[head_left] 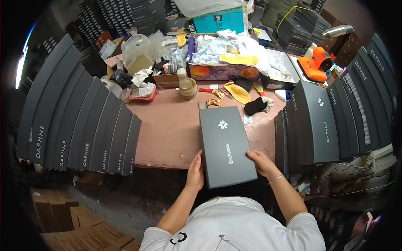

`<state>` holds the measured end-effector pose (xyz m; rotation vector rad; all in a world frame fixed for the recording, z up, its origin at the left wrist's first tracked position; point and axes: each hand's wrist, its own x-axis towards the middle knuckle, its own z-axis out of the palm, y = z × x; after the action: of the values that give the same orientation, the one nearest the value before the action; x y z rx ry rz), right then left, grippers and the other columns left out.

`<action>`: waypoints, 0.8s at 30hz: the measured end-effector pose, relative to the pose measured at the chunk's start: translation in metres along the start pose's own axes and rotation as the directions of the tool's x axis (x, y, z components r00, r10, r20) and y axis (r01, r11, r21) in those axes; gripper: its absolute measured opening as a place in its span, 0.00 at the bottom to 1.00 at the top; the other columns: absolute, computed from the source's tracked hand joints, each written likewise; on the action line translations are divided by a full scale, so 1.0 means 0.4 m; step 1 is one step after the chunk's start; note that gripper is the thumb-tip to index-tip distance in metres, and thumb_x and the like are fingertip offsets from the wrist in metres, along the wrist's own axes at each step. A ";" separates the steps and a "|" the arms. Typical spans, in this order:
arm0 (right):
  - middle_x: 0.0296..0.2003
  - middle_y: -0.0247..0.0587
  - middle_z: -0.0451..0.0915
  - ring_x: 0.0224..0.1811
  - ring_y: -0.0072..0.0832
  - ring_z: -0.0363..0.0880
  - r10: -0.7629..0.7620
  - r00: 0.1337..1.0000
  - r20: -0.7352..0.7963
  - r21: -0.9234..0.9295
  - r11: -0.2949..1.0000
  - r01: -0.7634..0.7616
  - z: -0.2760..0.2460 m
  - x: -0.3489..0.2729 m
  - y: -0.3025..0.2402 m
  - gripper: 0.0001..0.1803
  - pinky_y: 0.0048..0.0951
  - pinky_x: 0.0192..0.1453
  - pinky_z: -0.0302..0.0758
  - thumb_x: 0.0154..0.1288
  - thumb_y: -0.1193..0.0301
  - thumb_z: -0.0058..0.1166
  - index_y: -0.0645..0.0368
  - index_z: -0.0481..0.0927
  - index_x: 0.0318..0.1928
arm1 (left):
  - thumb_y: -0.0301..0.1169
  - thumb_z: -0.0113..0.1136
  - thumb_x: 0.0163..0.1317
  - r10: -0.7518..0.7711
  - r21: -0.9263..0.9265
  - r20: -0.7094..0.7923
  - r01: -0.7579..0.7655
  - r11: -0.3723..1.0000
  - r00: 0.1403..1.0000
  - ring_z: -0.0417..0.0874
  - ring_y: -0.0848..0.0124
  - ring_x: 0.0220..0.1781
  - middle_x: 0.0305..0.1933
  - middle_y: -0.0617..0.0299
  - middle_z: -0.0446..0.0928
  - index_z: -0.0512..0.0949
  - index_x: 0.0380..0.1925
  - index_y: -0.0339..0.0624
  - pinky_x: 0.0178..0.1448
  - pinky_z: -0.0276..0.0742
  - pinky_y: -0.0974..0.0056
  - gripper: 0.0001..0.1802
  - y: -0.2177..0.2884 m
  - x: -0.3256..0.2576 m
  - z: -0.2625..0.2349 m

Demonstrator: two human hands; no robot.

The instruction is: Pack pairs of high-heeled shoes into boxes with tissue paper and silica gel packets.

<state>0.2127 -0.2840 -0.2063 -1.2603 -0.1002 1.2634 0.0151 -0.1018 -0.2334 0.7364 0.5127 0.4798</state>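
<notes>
A long dark grey box (pixel 225 144) with a small white emblem on its lid lies lengthwise on the pink worktable (pixel 167 134), its near end past the table's front edge. My left hand (pixel 195 171) grips the box's near left side. My right hand (pixel 261 162), a thin bracelet on its wrist, holds the near right side. The lid is on the box.
A fanned stack of dark grey boxes (pixel 79 125) stands at the left, another stack (pixel 331 121) at the right. Behind are a jar (pixel 187 85), a red tray (pixel 142 94), yellow insoles (pixel 238 93), a black pad (pixel 255 106), open cartons of paper, an orange device (pixel 317 63). Brown cartons (pixel 79 226) lie on the floor.
</notes>
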 end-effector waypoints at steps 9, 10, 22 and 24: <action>0.34 0.36 0.77 0.30 0.23 0.76 -0.256 0.814 0.521 -0.287 0.846 0.449 0.392 -0.013 0.001 0.19 0.24 0.29 0.74 0.63 0.68 0.59 0.62 0.71 0.51 | 0.55 0.48 0.66 0.403 0.501 0.050 -0.372 0.782 0.914 0.58 0.59 0.73 0.70 0.51 0.61 0.61 0.66 0.33 0.75 0.45 0.55 0.40 0.344 -0.075 -0.154; 0.39 0.40 0.78 0.35 0.25 0.78 -0.304 0.647 0.700 -0.361 0.630 0.687 0.410 -0.006 0.018 0.23 0.26 0.35 0.77 0.63 0.68 0.60 0.63 0.69 0.55 | 0.57 0.50 0.63 0.374 0.576 0.119 -0.371 0.729 0.920 0.59 0.61 0.73 0.70 0.52 0.62 0.61 0.66 0.36 0.75 0.45 0.52 0.41 0.378 -0.081 -0.154; 0.38 0.48 0.73 0.43 0.49 0.73 -0.636 0.747 0.194 -0.965 0.013 0.261 0.069 -0.038 0.001 0.10 0.46 0.44 0.70 0.59 0.72 0.56 0.59 0.72 0.41 | 0.31 0.65 0.55 0.477 0.976 0.136 -0.035 -0.214 0.868 0.71 0.49 0.60 0.60 0.44 0.69 0.73 0.55 0.35 0.62 0.68 0.53 0.27 0.313 -0.089 -0.142; 0.37 0.50 0.73 0.40 0.51 0.74 -0.627 0.762 0.164 -0.944 0.125 0.306 0.151 -0.065 -0.070 0.09 0.48 0.43 0.71 0.61 0.72 0.53 0.60 0.71 0.40 | 0.26 0.66 0.53 0.228 0.953 0.181 -0.228 0.200 0.957 0.81 0.58 0.46 0.46 0.52 0.79 0.79 0.42 0.36 0.51 0.76 0.61 0.16 0.287 -0.129 -0.048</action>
<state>0.1807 -0.2584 -0.1476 -2.1812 -1.1537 0.2803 -0.0624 -0.0475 -0.1482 2.1155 0.6990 0.3887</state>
